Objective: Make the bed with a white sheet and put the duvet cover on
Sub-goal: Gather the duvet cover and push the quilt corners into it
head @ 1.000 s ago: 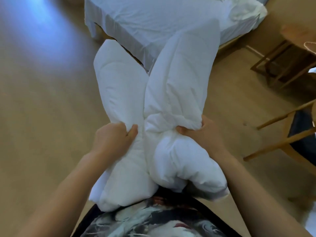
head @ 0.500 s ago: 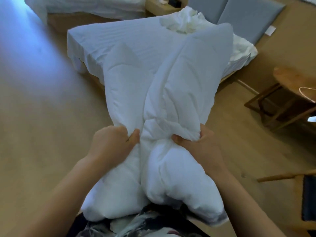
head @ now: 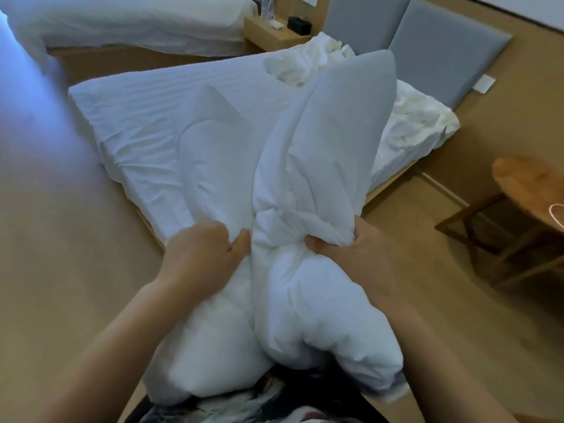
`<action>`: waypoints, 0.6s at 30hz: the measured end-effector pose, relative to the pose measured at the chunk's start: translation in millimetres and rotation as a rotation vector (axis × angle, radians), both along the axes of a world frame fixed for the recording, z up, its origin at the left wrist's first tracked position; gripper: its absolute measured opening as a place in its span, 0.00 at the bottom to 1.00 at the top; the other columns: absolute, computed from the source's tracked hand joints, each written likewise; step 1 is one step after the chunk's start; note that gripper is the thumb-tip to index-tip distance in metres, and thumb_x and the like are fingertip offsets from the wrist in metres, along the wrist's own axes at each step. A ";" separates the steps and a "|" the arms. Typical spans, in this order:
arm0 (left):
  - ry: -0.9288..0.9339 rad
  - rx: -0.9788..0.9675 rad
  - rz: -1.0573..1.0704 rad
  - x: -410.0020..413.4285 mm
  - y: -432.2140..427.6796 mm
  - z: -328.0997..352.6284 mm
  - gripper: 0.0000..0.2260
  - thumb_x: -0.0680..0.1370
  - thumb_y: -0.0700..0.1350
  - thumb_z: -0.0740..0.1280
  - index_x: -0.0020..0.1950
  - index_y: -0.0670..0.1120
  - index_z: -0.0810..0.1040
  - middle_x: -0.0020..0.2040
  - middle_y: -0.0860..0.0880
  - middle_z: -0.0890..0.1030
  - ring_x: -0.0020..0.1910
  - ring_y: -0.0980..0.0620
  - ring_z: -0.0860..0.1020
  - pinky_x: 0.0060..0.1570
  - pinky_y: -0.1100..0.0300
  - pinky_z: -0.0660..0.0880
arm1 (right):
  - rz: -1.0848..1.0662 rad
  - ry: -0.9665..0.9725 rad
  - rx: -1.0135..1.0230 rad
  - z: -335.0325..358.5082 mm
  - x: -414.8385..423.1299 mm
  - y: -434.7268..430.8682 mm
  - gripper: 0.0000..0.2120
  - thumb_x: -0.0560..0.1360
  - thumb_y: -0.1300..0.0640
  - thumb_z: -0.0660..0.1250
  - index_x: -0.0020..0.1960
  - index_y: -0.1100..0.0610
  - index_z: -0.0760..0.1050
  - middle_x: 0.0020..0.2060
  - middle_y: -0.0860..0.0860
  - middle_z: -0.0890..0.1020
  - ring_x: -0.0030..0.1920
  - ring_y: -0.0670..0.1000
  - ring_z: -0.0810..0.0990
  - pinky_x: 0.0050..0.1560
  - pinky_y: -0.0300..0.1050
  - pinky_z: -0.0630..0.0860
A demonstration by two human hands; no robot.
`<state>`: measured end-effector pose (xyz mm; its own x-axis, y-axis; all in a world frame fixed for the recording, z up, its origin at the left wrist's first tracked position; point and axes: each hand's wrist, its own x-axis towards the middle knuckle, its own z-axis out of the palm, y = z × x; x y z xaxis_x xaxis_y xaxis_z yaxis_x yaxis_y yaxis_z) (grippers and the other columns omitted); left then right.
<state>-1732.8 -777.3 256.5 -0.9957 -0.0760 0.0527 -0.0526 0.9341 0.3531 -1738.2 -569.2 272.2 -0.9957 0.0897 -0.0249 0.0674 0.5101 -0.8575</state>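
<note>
Against the chest, a bunched duvet (head: 320,315) is held up off the floor (head: 61,270), its two folded lobes rising toward the bed (head: 393,160). Left hand (head: 204,254) grips the left lobe, fingers curled into the fabric; right hand (head: 360,254) clenches a twisted gather at the waist of the right lobe. Squeezing it at the middle likely keeps the bulk compact and off the ground for carrying to the mattress. A white sheet (head: 146,123), slightly wrinkled, already covers the bed. Crumpled white cloth (head: 311,62) at the head end, possibly the cover, lies where the duvet would spread. A wooden table (head: 531,184) stands near on the right; a nightstand (head: 268,32) and second bed (head: 122,19) sit beyond.
</note>
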 end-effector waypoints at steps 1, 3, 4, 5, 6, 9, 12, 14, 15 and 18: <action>0.009 -0.010 0.007 -18.6 7.6 1.8 0.23 0.78 0.60 0.53 0.30 0.47 0.61 0.29 0.49 0.67 0.36 0.45 0.70 0.37 0.56 0.60 | 0.012 0.000 -0.002 1.5 -20.2 7.3 0.12 0.63 0.41 0.73 0.40 0.43 0.73 0.34 0.38 0.80 0.38 0.34 0.78 0.35 0.24 0.70; 0.024 -0.045 0.021 -53.9 21.2 5.5 0.22 0.78 0.60 0.53 0.30 0.48 0.60 0.35 0.47 0.73 0.42 0.40 0.76 0.38 0.56 0.60 | 0.028 -0.012 -0.013 5.6 -55.3 19.5 0.13 0.62 0.40 0.72 0.41 0.43 0.73 0.35 0.39 0.80 0.38 0.35 0.78 0.36 0.24 0.71; 0.027 -0.057 0.028 -72.3 27.5 7.9 0.22 0.78 0.61 0.53 0.30 0.48 0.60 0.38 0.46 0.75 0.44 0.40 0.77 0.38 0.56 0.60 | 0.031 -0.010 -0.024 8.0 -73.9 24.7 0.16 0.61 0.39 0.72 0.43 0.44 0.75 0.36 0.40 0.81 0.39 0.37 0.79 0.37 0.27 0.73; 0.025 -0.061 0.036 -91.2 32.9 10.0 0.22 0.78 0.61 0.52 0.30 0.48 0.60 0.39 0.46 0.75 0.45 0.40 0.77 0.38 0.56 0.60 | 0.033 -0.002 -0.033 11.0 -93.0 28.8 0.18 0.60 0.38 0.72 0.45 0.44 0.76 0.37 0.40 0.82 0.40 0.39 0.80 0.40 0.32 0.76; 0.020 -0.053 0.048 -109.9 37.5 11.7 0.22 0.78 0.61 0.52 0.30 0.48 0.60 0.38 0.47 0.75 0.45 0.40 0.77 0.38 0.56 0.60 | 0.035 0.008 -0.033 14.2 -112.3 32.0 0.20 0.59 0.37 0.72 0.46 0.45 0.76 0.38 0.41 0.82 0.41 0.41 0.80 0.43 0.39 0.78; 0.033 -0.013 0.077 -168.8 46.6 11.9 0.23 0.78 0.61 0.52 0.30 0.47 0.61 0.36 0.48 0.73 0.44 0.40 0.77 0.38 0.56 0.60 | 0.045 0.043 -0.022 17.6 -174.3 39.5 0.18 0.59 0.38 0.72 0.43 0.46 0.75 0.36 0.43 0.82 0.39 0.44 0.81 0.44 0.48 0.80; 0.070 0.006 0.089 -225.6 52.2 10.2 0.23 0.78 0.61 0.51 0.29 0.47 0.61 0.31 0.47 0.72 0.40 0.41 0.75 0.37 0.56 0.60 | 0.064 0.059 -0.025 15.6 -232.1 44.0 0.17 0.60 0.38 0.72 0.43 0.45 0.74 0.37 0.42 0.82 0.39 0.43 0.81 0.45 0.47 0.80; 0.094 0.005 0.085 -264.0 54.0 11.4 0.24 0.77 0.62 0.50 0.30 0.46 0.62 0.28 0.49 0.67 0.35 0.43 0.71 0.36 0.55 0.61 | 0.066 0.087 -0.040 15.4 -270.0 47.6 0.16 0.60 0.38 0.72 0.43 0.44 0.75 0.38 0.39 0.82 0.39 0.41 0.80 0.43 0.43 0.80; 0.111 0.009 0.091 -279.8 54.3 11.9 0.24 0.77 0.62 0.50 0.29 0.46 0.62 0.27 0.50 0.66 0.34 0.45 0.68 0.36 0.55 0.61 | 0.076 0.099 -0.036 16.8 -287.3 47.6 0.16 0.60 0.38 0.72 0.43 0.44 0.74 0.38 0.38 0.81 0.39 0.40 0.80 0.42 0.41 0.79; 0.160 0.024 0.126 -325.6 51.2 13.8 0.24 0.77 0.61 0.51 0.29 0.45 0.62 0.26 0.49 0.65 0.32 0.45 0.67 0.35 0.55 0.60 | 0.112 0.164 -0.012 21.0 -340.1 44.7 0.15 0.60 0.38 0.71 0.41 0.43 0.73 0.39 0.35 0.80 0.39 0.38 0.79 0.40 0.37 0.77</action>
<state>-2058.4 -726.1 270.3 -0.9572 -0.2028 0.2063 -0.1102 0.9150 0.3882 -2078.4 -524.4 293.1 -0.9901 -0.0213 0.1384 -0.1307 0.4959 -0.8585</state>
